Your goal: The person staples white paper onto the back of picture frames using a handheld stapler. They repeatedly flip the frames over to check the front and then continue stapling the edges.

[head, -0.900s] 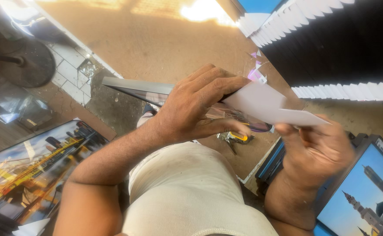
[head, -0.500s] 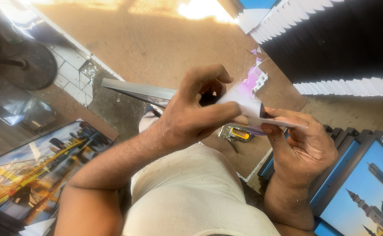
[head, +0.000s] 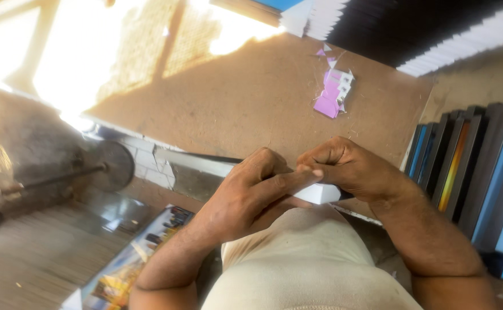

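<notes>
Sunlit brown board serves as the worktable [head: 234,97], matte and scuffed, with purple paper scraps [head: 333,92] lying well apart from the hands and a row of dark picture frames [head: 469,166] at its edge. Left hand [head: 251,192] and right hand [head: 349,169] meet over a small white piece [head: 320,194], probably thin card, both closed on it with fingers pinched. By my reading they are folding or pressing it, so the next move calls for a firm, even squeeze along its edge.

The left hand [head: 248,195] is held curled, its index finger stretched out toward the right hand [head: 349,166], whose fingers are bent inward. The fingertips of both hands are brought together. Both forearms are drawn in toward the body, angled to meet in front.
</notes>
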